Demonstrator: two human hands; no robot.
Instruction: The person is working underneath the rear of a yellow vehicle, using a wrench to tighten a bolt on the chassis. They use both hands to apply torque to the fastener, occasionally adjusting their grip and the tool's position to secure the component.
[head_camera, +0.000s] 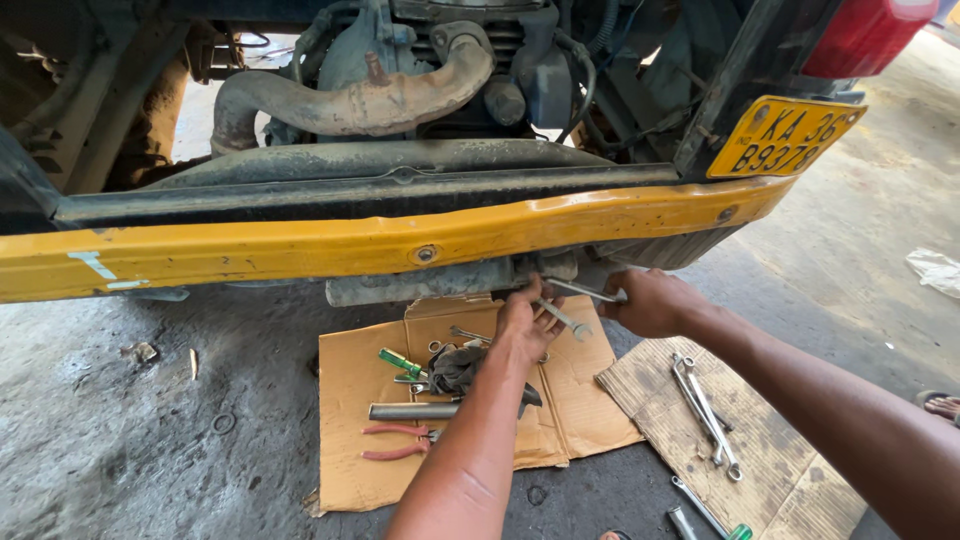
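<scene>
Hands (525, 318) (652, 302) on spanners (565, 320) below yellow plate (783, 137), above cardboard (350, 385)

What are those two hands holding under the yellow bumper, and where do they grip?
Each holds a spanner by its shaft: left hand a spanner, right hand another spanner.

Outdoor daylight, bright toward 2 o'clock. Grey, oil-stained concrete floor (120, 440) across the lower half, littered with small scraps at 9 o'clock. Rear of a vehicle filling the top: a scuffed yellow bumper (330, 245) running from 9 to 2 o'clock, a rusty exhaust pipe (350, 105) at 12 o'clock, a yellow number plate (783, 137) and a red tail lamp (865, 35) at 2 o'clock. Flattened cardboard (350, 470) at 6 o'clock, a woven mat (790, 470) at 4 o'clock.
</scene>
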